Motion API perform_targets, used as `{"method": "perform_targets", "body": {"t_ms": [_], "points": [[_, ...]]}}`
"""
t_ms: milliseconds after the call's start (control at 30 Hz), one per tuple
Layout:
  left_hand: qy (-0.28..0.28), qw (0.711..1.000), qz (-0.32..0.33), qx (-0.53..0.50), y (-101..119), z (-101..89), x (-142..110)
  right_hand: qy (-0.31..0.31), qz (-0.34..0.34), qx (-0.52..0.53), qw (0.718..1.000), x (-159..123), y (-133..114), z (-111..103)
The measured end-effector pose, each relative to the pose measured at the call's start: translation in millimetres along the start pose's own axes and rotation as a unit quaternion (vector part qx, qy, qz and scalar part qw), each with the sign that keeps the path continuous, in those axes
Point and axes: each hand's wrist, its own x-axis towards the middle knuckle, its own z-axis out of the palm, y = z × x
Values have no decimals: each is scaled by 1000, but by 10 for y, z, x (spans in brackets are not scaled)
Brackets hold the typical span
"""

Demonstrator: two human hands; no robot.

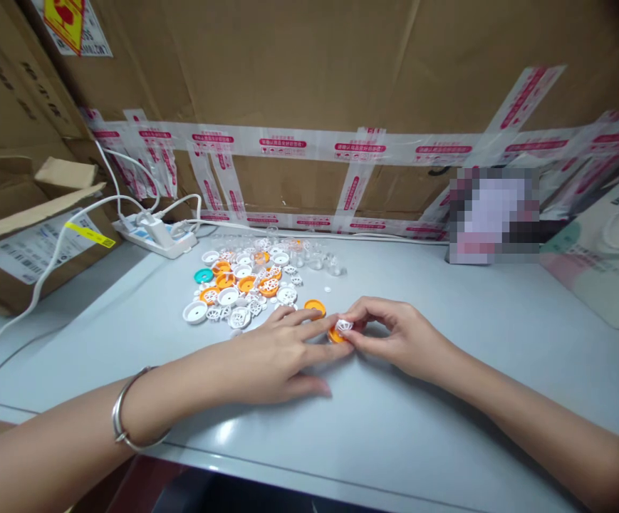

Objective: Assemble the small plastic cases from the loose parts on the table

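On the grey surface [405,427], I have the right hand [409,333] pinching a white piece [344,325] between its fingers at an orange cap [335,337], the left hand's [274,353] fingers spread beside it, this pair seemingly unfinished, many loose parts [228,298] piled beyond.

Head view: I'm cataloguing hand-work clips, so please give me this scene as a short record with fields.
Left hand: fingers spread, fingertips at an orange round plastic dish
Right hand: thumb and finger pinching a white openwork plastic piece
Held piece: over the orange dish; contact unclear
Pile: white and orange plastic parts, one teal, left of that dish
Behind pile: clear plastic pieces
Back left: white power strip, cables plugged in
Surface: pale grey table
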Motion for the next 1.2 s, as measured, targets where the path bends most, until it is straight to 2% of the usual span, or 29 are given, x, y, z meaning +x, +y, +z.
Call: {"method": "perform_targets", "body": {"t_ms": [167,233,367,500,700,900,1200], "points": [[3,999,9,-38,-62,-79,-23,-3,-8,5,1000,-28,-19,-2],[33,998,0,-57,-116,-139,-30,-4,-7,4,1000,-34,-32,3],[115,988,-59,-83,-267,-230,-17,1,7,15,1000,-32,-24,15],[119,986,-67,-95,-370,-230,10,8,19,39,999,-23,21,3],[130,982,-75,-115,-255,-80,80,-3,54,6,999,-7,55,-55],[170,971,-75,-149,-161,143,206,-17,23,-44,999,-7,92,-37],[240,946,-100,-192,-36,151,270,-10,1,-40,999,-22,115,26]]}}
